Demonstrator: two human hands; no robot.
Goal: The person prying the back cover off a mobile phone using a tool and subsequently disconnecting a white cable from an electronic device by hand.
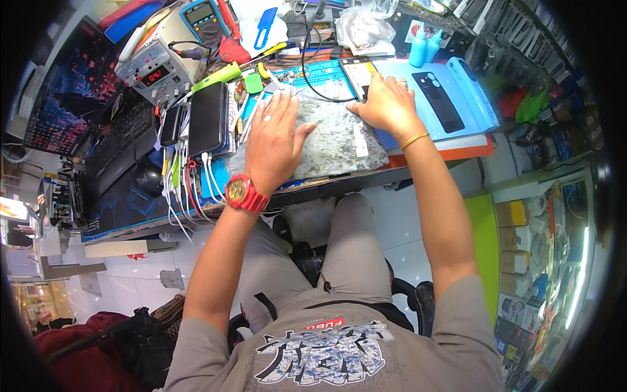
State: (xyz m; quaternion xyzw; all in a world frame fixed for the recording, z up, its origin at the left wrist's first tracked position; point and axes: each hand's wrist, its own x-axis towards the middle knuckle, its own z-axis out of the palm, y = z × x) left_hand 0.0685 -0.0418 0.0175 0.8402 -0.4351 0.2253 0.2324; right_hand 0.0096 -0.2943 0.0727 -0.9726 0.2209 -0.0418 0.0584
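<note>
My left hand point(271, 134) lies palm down with fingers stretched out over the left part of a grey marbled work mat point(326, 134). It holds nothing that I can see. My right hand point(388, 104) reaches to the mat's far right corner, thumb and forefinger spread apart. Its fingertips are by a pale panel with a dark part point(356, 73); whether they press on it I cannot tell. A thin black cable point(305, 68) curves down toward the right thumb. Right of that hand, a dark phone-shaped panel point(437, 101) lies on a light blue folder-like sheet point(462, 98).
Left of the mat are a black phone point(208, 117), white cables point(208, 171) and a green-handled tool point(217, 77). Farther back stand a power supply point(153, 73), a multimeter point(204, 21) and blue bottles point(424, 49). A laptop point(98, 137) sits far left; a glass display case point(548, 261) stands right.
</note>
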